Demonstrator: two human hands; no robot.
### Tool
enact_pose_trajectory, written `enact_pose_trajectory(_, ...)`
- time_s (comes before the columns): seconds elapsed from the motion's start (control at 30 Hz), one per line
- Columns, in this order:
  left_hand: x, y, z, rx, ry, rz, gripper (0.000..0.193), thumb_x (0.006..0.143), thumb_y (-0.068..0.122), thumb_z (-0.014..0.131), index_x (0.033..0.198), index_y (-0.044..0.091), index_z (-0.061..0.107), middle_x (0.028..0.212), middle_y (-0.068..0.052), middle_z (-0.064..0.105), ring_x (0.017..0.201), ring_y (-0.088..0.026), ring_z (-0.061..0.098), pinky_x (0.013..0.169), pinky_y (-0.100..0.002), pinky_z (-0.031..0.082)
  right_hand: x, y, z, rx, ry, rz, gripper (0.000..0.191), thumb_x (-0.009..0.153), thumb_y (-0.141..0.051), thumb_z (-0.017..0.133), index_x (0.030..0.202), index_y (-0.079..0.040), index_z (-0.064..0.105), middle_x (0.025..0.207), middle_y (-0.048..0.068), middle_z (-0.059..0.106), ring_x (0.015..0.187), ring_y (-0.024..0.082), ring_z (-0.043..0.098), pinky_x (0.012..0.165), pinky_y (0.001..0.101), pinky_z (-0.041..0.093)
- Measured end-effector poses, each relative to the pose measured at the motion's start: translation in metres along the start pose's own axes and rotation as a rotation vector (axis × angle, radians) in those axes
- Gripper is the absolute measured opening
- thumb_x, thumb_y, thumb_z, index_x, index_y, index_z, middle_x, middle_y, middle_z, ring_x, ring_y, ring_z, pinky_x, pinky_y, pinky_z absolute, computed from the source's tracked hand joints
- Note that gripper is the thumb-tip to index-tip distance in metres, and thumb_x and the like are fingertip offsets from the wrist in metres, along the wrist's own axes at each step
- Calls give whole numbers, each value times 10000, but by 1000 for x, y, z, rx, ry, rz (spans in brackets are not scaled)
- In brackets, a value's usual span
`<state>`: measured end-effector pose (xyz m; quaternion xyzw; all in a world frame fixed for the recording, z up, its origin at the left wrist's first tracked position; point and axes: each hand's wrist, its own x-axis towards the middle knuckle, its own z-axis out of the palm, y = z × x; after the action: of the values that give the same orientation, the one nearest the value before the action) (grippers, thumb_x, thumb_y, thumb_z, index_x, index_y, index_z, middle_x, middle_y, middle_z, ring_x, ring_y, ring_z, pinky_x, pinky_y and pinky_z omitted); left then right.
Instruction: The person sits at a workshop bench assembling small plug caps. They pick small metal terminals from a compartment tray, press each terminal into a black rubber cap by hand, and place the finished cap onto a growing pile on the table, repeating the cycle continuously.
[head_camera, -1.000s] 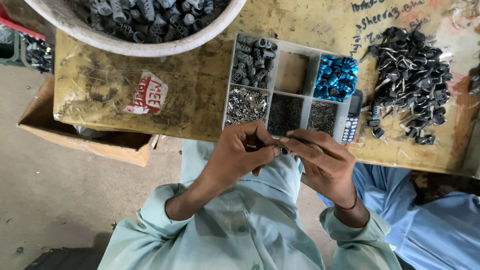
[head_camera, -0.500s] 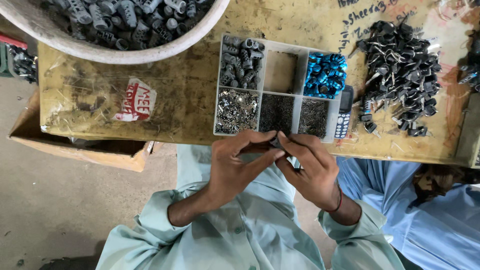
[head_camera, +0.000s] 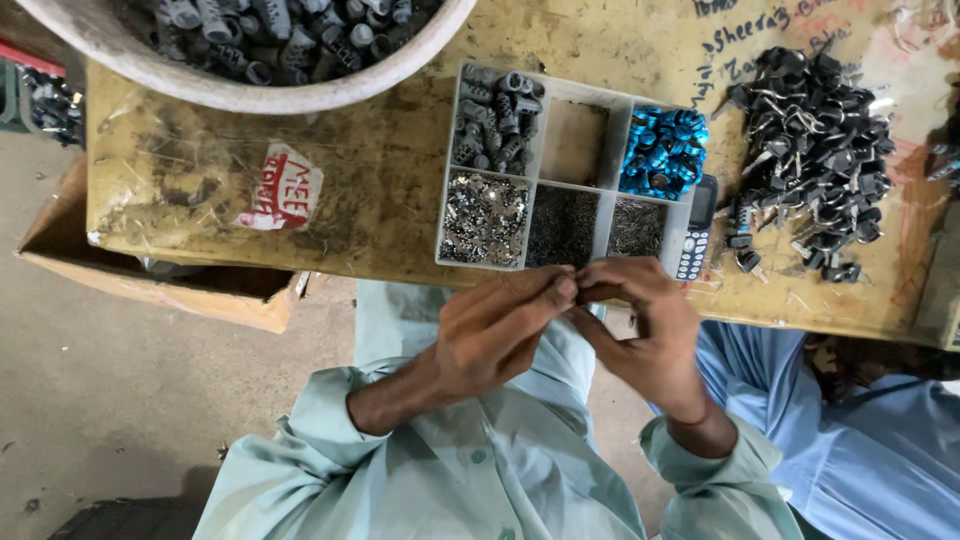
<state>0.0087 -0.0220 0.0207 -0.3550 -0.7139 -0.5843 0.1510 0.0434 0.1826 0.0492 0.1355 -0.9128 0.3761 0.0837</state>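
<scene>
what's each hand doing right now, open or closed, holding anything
Left hand: fingers pinched shut on a small part, too hidden to identify.
Right hand: pinched on the same small part.

Tabletop (head_camera: 380, 150) is showing mustard yellow, stained. Divided tray (head_camera: 541, 128) is showing pale grey; its caps (head_camera: 662, 152) are showing bright blue. Loose parts pile (head_camera: 810, 150) is showing black. Sleeves (head_camera: 330, 430) are showing mint green.

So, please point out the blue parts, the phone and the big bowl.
blue parts (head_camera: 662, 152), head view, middle of the heap
phone (head_camera: 696, 228), head view, on its keypad
bowl (head_camera: 300, 92), head view, on its pale rim
</scene>
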Motion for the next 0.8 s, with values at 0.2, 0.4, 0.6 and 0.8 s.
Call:
enact_pose_trajectory(0.2, 7, -3, -15, 134, -154, 217, 231, 976, -1, 761, 1158, -64, 633, 1315, -242, 632, 1191, -359, 696, 998, -424, 619, 25, 0, -36, 38, -209, -227, 373, 811, 32, 798, 1149, -86, 692, 1124, 89, 713, 966, 250, 744, 785, 334, 609)
enact_pose_trajectory(0.4, 11, -3, -18, 140, -215, 213, 229, 967, 20, 739, 1166, -25, 635, 1309, -213, 640, 1200, -347, 684, 1001, -424, 612, 40, -2, -49, -26, -319, -312, 359, 774, 37, 784, 1095, -79, 673, 1059, 72, 708, 923, 272, 719, 773, 375, 575)
enact_pose_trajectory(0.6, 2, -7, -16, 130, -259, 169, 269, 968, 39, 722, 1219, -17, 641, 1316, -195, 635, 1224, -341, 668, 1009, -423, 602, 45, -4, -47, -51, -373, -269, 408, 741, 38, 778, 1119, -57, 658, 1039, 77, 708, 907, 288, 710, 777, 386, 571)
enact_pose_trajectory(0.8, -1, -9, -16, 122, -303, 118, 316, 958, 45, 705, 1264, -5, 645, 1340, -180, 632, 1257, -336, 655, 1024, -421, 596, 38, -3, -41, -52, -359, -245, 413, 740, 71, 752, 1123, -34, 639, 1015, 96, 711, 893, 300, 704, 783, 397, 567)
